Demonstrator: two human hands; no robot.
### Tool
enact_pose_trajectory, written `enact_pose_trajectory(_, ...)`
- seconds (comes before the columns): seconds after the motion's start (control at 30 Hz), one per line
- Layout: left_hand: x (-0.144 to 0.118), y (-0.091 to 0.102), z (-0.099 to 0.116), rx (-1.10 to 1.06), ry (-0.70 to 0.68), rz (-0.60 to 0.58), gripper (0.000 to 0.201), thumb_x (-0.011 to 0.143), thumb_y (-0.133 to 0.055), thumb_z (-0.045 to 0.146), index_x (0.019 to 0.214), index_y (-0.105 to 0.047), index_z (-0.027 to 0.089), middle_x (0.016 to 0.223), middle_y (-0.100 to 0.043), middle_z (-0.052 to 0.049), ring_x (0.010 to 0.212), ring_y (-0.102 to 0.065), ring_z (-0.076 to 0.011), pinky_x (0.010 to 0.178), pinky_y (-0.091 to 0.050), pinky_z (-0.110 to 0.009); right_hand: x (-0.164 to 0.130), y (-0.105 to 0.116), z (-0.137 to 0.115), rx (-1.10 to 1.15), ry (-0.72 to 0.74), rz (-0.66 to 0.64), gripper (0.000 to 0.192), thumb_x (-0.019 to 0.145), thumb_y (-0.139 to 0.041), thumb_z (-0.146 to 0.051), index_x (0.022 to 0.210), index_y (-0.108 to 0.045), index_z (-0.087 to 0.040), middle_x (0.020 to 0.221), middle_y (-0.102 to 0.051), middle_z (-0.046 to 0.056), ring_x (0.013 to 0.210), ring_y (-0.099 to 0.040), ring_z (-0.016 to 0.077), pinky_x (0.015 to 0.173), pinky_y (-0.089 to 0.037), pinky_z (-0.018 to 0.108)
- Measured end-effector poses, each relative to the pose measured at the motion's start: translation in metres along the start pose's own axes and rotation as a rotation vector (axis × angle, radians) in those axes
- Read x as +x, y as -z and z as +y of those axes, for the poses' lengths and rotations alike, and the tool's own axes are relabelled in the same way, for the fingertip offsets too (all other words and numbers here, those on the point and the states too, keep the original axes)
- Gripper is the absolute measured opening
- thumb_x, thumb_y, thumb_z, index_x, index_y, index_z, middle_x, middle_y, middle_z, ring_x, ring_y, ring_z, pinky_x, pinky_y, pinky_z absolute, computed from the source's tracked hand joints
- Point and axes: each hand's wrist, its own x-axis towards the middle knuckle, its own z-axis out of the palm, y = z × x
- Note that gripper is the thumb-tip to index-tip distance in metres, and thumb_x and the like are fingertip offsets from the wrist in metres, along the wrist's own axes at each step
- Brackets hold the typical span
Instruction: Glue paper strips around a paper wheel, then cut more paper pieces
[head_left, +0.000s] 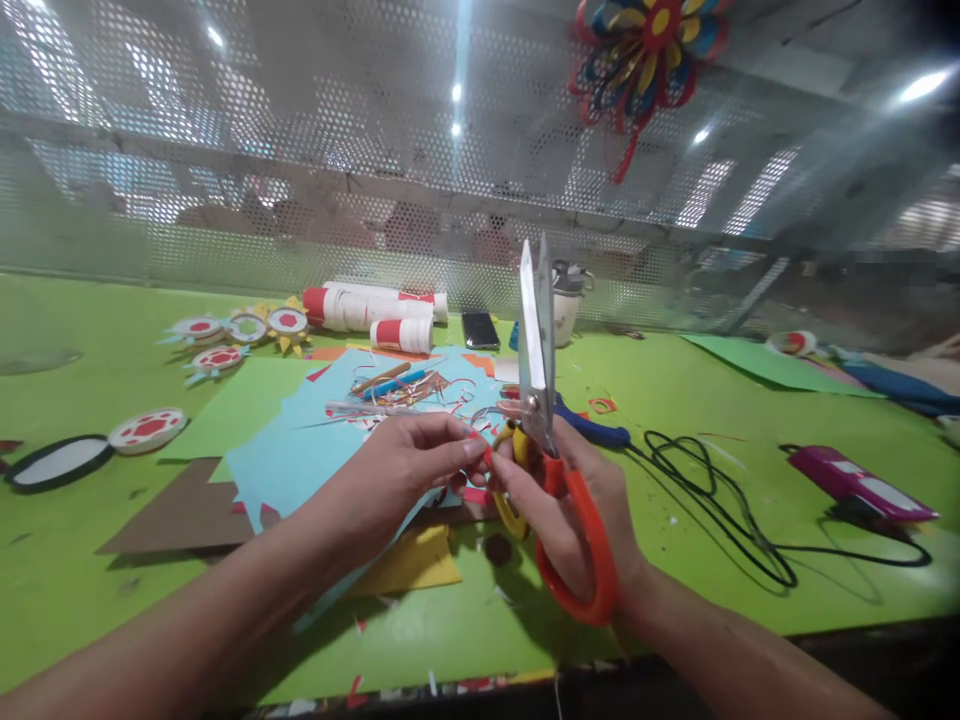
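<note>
In the middle of the view, my left hand (397,470) pinches a small red paper piece (481,452) between thumb and fingers. My right hand (577,500) has large scissors (536,370) in its grasp, blades up and slightly apart, with an orange handle (604,560) around the thumb side. Its thumb and fingertip also touch the red piece. A yellow loop (514,520) shows beside the right fingers; whether it belongs to the scissors I cannot tell. Below both hands lie light blue paper (285,450) and a yellow sheet (420,562).
Paper-cup rolls (382,308), a phone (480,330) and a lidded tumbler (568,305) stand or lie at the back. Decorated paper discs (148,430) are at left. A blue glue gun (600,430) trails a black cord (712,500) toward a magenta power strip (862,482).
</note>
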Motion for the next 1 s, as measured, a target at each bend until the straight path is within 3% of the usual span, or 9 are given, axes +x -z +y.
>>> enact_pose_trajectory(0.2,0.002,-0.002,-0.003,0.021,-0.028,0.075,0.019,0.074,-0.072,0.029,0.065,-0.065,0.014,0.064,-0.061,-0.001,0.060,-0.047,-0.0107,0.061,-0.037,-0.025,0.000,-0.002,0.000,-0.009,0.029,-0.022,0.015,0.083,-0.061,-0.022,0.098,-0.059,-0.020,0.075,-0.055,-0.002,0.061,-0.053,0.0114,0.055,-0.048,0.025)
enact_pose_trajectory(0.4,0.005,0.005,0.005,-0.005,-0.080,0.153,0.017,0.076,-0.070,0.029,0.071,-0.064,0.014,0.073,-0.064,-0.003,0.070,-0.055,-0.0133,0.065,-0.041,-0.027,0.004,0.001,-0.002,-0.031,-0.009,-0.051,0.026,0.086,-0.059,-0.030,0.109,-0.059,-0.020,0.079,-0.060,-0.001,0.064,-0.058,0.0131,0.060,-0.053,0.027)
enact_pose_trajectory(0.5,0.005,0.016,0.017,-0.062,-0.168,0.234,0.015,0.075,-0.070,0.026,0.071,-0.062,0.014,0.075,-0.064,-0.003,0.071,-0.058,-0.0132,0.067,-0.045,-0.027,0.010,0.007,-0.010,-0.119,-0.028,-0.134,0.027,0.089,-0.055,-0.037,0.107,-0.061,-0.018,0.082,-0.062,0.002,0.069,-0.059,0.0152,0.062,-0.053,0.028)
enact_pose_trajectory(0.63,0.005,0.030,0.032,-0.148,-0.291,0.327,0.014,0.078,-0.068,0.021,0.070,-0.059,0.013,0.072,-0.063,-0.003,0.070,-0.061,-0.0135,0.071,-0.048,-0.028,0.015,0.020,-0.019,-0.251,0.012,-0.322,0.031,0.092,-0.048,-0.044,0.085,-0.062,-0.017,0.070,-0.056,0.001,0.061,-0.052,0.0135,0.052,-0.045,0.024)
enact_pose_trajectory(0.73,0.005,0.034,0.037,-0.238,-0.355,0.355,0.012,0.081,-0.063,0.017,0.071,-0.058,0.013,0.075,-0.064,-0.005,0.071,-0.063,-0.0134,0.078,-0.050,-0.031,0.015,0.024,-0.017,-0.336,0.024,-0.423,0.035,0.094,-0.042,-0.046,0.086,-0.062,-0.017,0.070,-0.059,0.002,0.061,-0.054,0.0154,0.055,-0.045,0.026)
enact_pose_trajectory(0.87,0.005,0.035,0.039,-0.295,-0.346,0.418,0.012,0.085,-0.056,0.013,0.073,-0.056,0.013,0.076,-0.067,-0.006,0.068,-0.065,-0.0126,0.079,-0.051,-0.031,0.012,0.020,-0.004,-0.347,0.034,-0.471,0.039,0.092,-0.043,-0.050,0.089,-0.065,-0.018,0.072,-0.064,0.005,0.064,-0.058,0.0195,0.055,-0.044,0.028)
enact_pose_trajectory(1.0,0.006,0.035,0.040,-0.341,-0.325,0.448,0.012,0.088,-0.053,0.014,0.076,-0.054,0.014,0.075,-0.069,-0.007,0.072,-0.067,-0.0153,0.083,-0.051,-0.034,0.011,0.014,0.007,-0.288,0.037,-0.438,0.038,0.091,-0.046,-0.049,0.102,-0.066,-0.020,0.070,-0.065,0.005,0.061,-0.059,0.0194,0.050,-0.042,0.026)
